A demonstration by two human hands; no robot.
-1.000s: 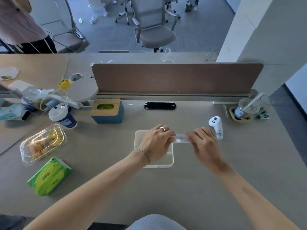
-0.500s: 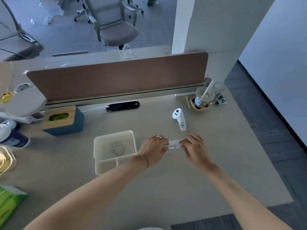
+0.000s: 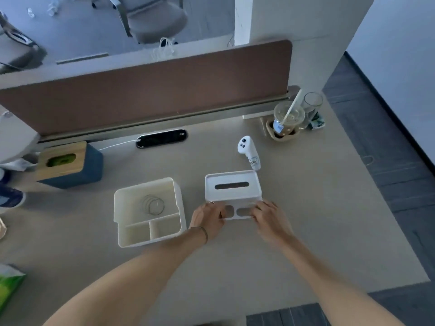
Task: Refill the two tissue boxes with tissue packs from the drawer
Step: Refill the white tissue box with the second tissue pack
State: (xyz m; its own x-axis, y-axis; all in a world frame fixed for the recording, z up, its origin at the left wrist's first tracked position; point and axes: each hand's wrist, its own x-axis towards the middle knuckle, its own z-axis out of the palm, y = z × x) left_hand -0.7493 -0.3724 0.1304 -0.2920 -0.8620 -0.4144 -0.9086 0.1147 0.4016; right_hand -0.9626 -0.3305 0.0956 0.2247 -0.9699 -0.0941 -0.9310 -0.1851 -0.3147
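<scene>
Both hands grip the near edge of the white lid (image 3: pixel 233 192): left hand (image 3: pixel 207 221) curled on its near-left corner, right hand (image 3: pixel 270 220) on its near-right corner, fingers closed narrowly around the rim. Lid lies slot-up, flat or nearly flat on the worktop (image 3: pixel 235 267), toward the right edge; whether it fully rests there cannot be told. Judgement: lid is being parked clear of the box so the cavity stays open for refilling.

Green tissue pack (image 3: pixel 9 288) sits at the near-left edge of the worktop, partly out of view, well apart from both hands. Not yet in any box.

White tissue box base (image 3: pixel 148 211) stands just left of the left hand, open top up, no tissues inside. A coiled spring (image 3: pixel 153 204) shows in the large compartment; two small compartments along its near side are bare.

Farther back, a white controller (image 3: pixel 248 149) lies just beyond the lid. Blue tissue box with wooden top (image 3: pixel 70 164) stands near the far-left edge, green showing through its slot; judged already loaded.

At the far-right corner: an iced drink cup with straw (image 3: pixel 288 118) in a holder, an empty glass (image 3: pixel 312 105) beside it. Brown divider panel (image 3: pixel 146 90) bounds the far edge. Drawer not in view.
</scene>
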